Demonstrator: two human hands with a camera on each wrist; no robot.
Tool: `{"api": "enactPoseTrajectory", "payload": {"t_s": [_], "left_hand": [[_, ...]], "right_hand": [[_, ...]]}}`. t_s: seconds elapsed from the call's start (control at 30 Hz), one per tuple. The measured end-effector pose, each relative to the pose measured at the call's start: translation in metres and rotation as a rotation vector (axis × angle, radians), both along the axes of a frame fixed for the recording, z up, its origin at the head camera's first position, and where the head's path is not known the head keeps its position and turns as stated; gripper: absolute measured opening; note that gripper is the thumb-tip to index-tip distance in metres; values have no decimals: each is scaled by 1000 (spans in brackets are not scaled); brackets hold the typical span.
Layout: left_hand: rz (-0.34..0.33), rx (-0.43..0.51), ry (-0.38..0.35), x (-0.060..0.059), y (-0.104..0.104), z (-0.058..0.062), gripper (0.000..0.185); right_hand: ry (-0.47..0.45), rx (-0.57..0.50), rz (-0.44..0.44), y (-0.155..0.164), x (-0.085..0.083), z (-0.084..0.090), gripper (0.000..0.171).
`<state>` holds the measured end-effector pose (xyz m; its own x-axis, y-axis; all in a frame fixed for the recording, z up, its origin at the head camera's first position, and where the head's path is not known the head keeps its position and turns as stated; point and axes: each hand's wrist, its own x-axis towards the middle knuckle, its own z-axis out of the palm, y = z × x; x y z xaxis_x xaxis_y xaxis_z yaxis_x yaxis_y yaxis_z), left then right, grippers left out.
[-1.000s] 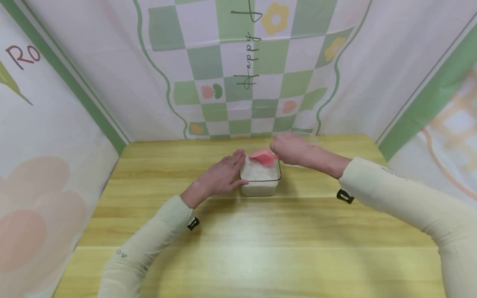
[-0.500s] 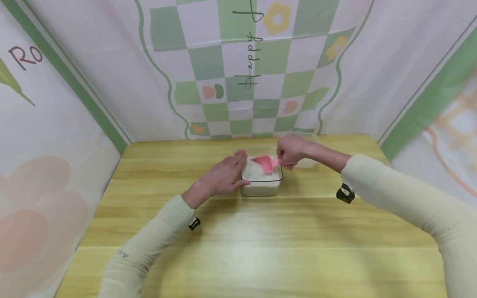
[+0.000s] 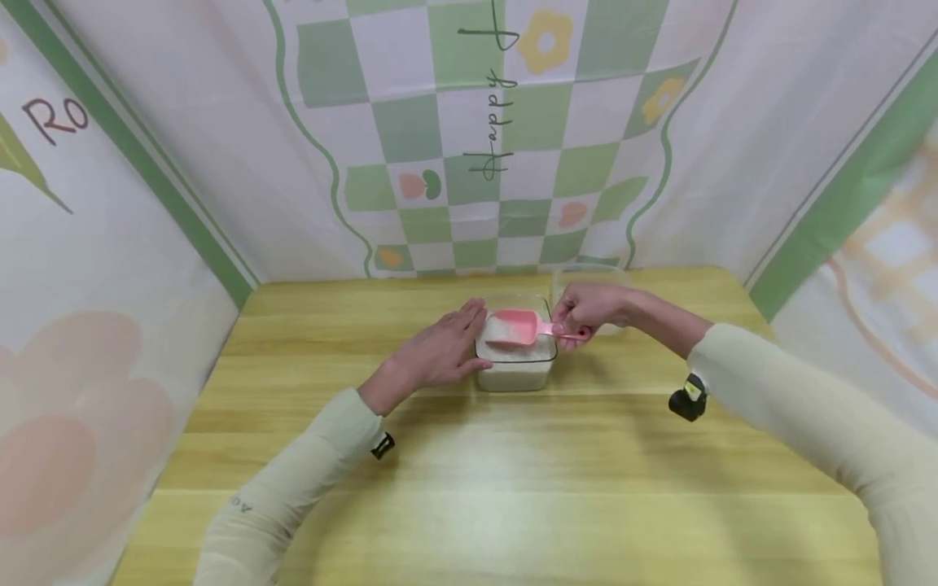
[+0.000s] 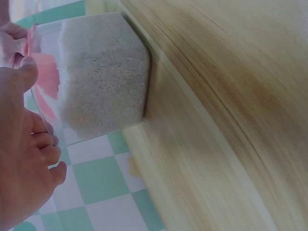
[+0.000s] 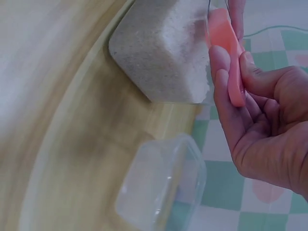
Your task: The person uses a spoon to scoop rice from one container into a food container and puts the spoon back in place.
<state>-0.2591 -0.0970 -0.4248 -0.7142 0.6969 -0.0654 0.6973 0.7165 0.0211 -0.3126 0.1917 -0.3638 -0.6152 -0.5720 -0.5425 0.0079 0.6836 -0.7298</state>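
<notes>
Scoop (image 3: 517,326) pinched by right hand (image 3: 589,309); flat left hand (image 3: 440,350) steadies rice container (image 3: 515,368) on wooden table (image 3: 498,472).

We wear long cream-coloured fabric sleeves (image 3: 300,464) on both arms, ending at the wrists and leaving our bare left hand (image 3: 438,352) and bare right hand (image 3: 590,309) uncovered; a small black clip-like device (image 3: 687,402) sits under the right wrist, another at the left cuff, where faint grey lettering shows
</notes>
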Motion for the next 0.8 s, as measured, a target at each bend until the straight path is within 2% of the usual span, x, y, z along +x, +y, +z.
{"api": "enactPoseTrajectory", "payload": {"t_s": [0.3, 0.5, 0.8], "left_hand": [[0, 4, 5, 1, 1, 1, 85], [-6, 12, 12, 0, 0, 1, 85], [-9, 25, 14, 0, -1, -4, 84]], "right_hand": [[-34, -96, -42, 18, 4, -9, 21], [-35, -117, -88, 28, 6, -4, 20], [16, -142, -110, 49, 4, 6, 19]]}}
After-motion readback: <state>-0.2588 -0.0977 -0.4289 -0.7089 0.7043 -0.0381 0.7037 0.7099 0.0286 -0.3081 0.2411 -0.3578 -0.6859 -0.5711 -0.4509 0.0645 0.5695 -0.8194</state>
